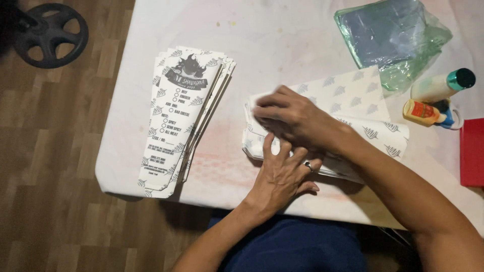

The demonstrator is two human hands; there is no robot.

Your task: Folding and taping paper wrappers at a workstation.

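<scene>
Head view, looking straight down: my right hand [290, 117] lies flat across a stack of printed paper sheets [353, 118], fingers together and stretched toward the left edge, pressing down rather than pinching anything. My left hand [282, 174] sits just below it, fingers spread and resting on the near edge of the same stack (there is a ring on one finger); it is open too, touching the paper but not closed around it. The two hands touch or nearly touch where the right wrist crosses over the left fingertips.

The sheets lie near the middle of the white table [262, 40], patterned with small grey leaf marks. To the left, well apart, is a fanned pile of long folded paper sleeves [184, 121] with a dark printed emblem and a checklist. Beyond the sheets sits a crumpled green plastic bag [398, 40]. To the right stand a white bottle with a teal cap [443, 84], a small yellow glue bottle [423, 112] just beside it, and a red box [472, 151] at the edge. A black weight plate [49, 34] rests on the wooden floor [55, 151].
</scene>
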